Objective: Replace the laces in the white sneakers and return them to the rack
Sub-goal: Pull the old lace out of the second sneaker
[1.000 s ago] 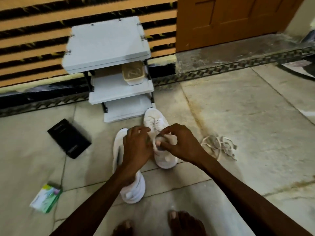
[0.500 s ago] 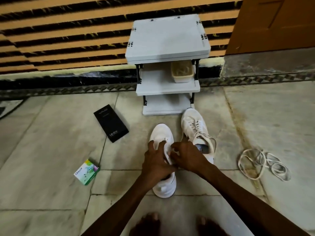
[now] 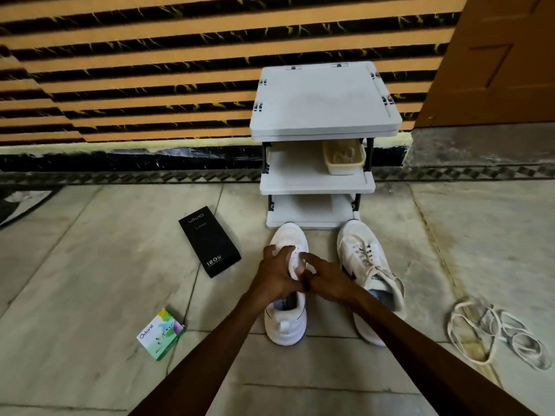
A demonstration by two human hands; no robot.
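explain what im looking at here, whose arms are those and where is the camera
There is no machine here. The camera is worn on a person's head and looks down, so the two arms are that person's own, and this is the only view. The left hand and the right hand both hold the upper of a white sneaker that stands on the tiled floor. I see no lace in its eyelets. A second sneaker, laced, stands beside it, in front of a grey rack. Loose laces lie to the right. A black box and a green box lie to the left.
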